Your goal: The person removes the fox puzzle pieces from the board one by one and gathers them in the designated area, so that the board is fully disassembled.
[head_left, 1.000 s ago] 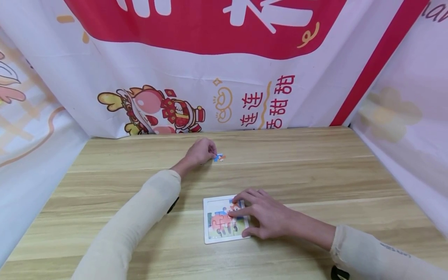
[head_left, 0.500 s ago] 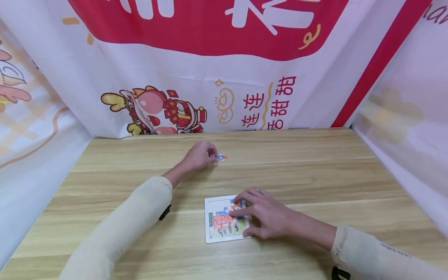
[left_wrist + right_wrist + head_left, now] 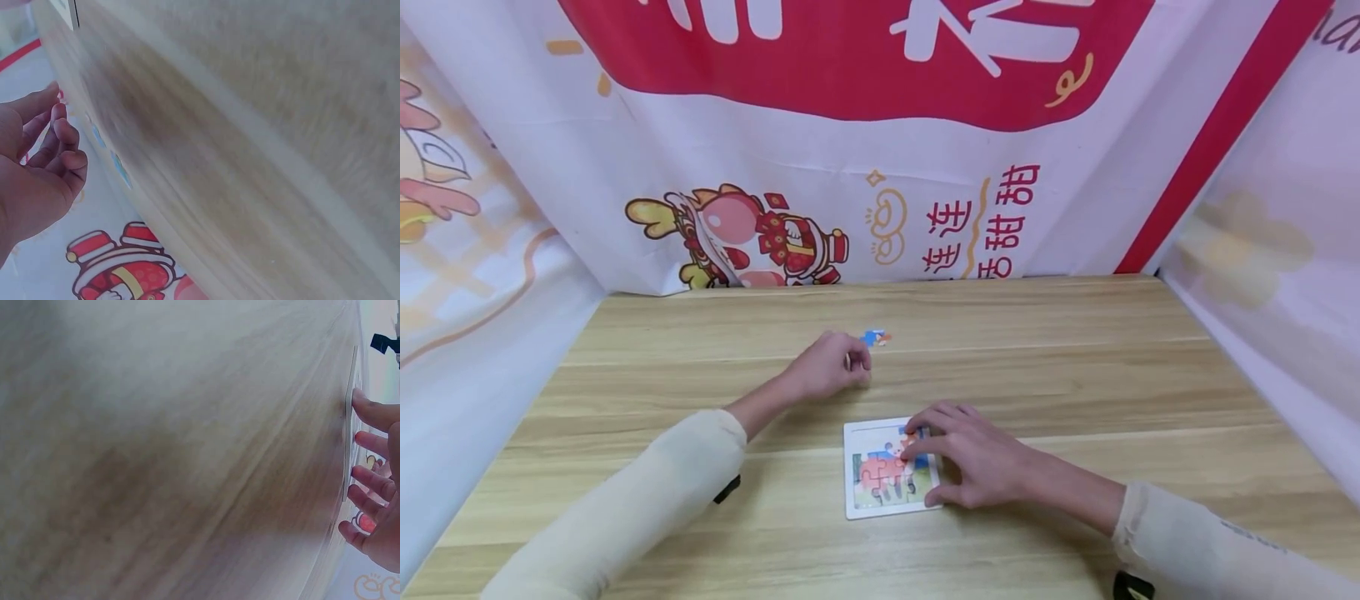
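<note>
In the head view my left hand [image 3: 829, 367] is over the table behind the puzzle board. In the left wrist view its thumb and index fingertips come together on a small reddish bit, apparently a puzzle piece [image 3: 60, 97], mostly hidden. Loose blue and orange puzzle pieces [image 3: 874, 337] lie just beyond that hand. The white-framed puzzle board [image 3: 891, 513] lies flat, partly filled with a pink and red animal picture; its upper left part shows pale backing. My right hand [image 3: 973, 458] rests spread fingertips on the board's right side, with the thumb at its lower right edge.
The wooden table [image 3: 1075, 358] runs back to a white and red printed cloth [image 3: 820, 142]. More printed cloth [image 3: 1247, 250] hangs along the right and left sides.
My left hand has drawn back from the loose pieces toward the board. My right hand has stayed on the board. The head view has shifted slightly.
</note>
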Motion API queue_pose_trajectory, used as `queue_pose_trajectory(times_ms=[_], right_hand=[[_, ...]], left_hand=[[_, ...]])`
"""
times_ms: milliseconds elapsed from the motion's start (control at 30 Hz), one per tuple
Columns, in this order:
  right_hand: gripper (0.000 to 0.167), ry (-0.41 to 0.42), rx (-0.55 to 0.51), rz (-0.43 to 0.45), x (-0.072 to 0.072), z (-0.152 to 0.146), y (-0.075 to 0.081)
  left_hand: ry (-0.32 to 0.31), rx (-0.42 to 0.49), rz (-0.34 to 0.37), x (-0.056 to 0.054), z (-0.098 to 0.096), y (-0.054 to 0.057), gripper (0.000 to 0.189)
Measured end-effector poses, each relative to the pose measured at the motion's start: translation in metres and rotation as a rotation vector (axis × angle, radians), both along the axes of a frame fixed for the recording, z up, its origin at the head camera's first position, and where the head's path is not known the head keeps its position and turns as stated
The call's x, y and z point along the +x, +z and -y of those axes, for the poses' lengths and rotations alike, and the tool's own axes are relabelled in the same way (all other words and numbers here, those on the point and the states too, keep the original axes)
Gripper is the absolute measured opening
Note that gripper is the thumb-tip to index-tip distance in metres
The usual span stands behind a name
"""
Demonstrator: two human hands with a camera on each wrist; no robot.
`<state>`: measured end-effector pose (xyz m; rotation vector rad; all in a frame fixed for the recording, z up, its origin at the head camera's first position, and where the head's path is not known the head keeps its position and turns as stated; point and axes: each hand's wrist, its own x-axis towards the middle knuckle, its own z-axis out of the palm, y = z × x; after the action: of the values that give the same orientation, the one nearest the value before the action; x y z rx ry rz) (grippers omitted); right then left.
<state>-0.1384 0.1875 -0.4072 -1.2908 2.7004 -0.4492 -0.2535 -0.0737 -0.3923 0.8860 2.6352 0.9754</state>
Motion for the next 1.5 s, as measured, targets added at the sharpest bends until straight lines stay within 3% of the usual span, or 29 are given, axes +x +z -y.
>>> queue_pose_trajectory(times_ms=[300, 467, 633, 833, 1100, 1500], right_hand=[[0.042, -0.062, -0.075, 0.039, 0.001, -0.003, 0.002], [0.033, -0.139, -0.172, 0.074, -0.003, -0.003, 0.004], [0.027, -0.198, -0.194, 0.084, -0.008, -0.002, 0.006], [0.027, -0.172, -0.221, 0.094, -0.015, -0.001, 0.005], [0.026, -0.116, -0.214, 0.137, -0.025, 0.001, -0.001], [0.023, -0.024, -0.196, 0.152, -0.035, 0.006, 0.000]], left_hand=[[-0.108, -0.016, 0.013, 0.026, -0.001, -0.002, 0.005], [-0.139, -0.012, 0.013, 0.040, -0.002, -0.001, 0.004], [-0.154, -0.006, 0.018, 0.051, -0.001, -0.003, 0.008], [-0.172, -0.038, 0.038, 0.063, -0.001, -0.002, 0.010], [-0.247, -0.045, 0.082, 0.076, -0.004, -0.004, 0.009], [-0.353, -0.084, 0.089, 0.077, -0.010, -0.008, 0.020]])
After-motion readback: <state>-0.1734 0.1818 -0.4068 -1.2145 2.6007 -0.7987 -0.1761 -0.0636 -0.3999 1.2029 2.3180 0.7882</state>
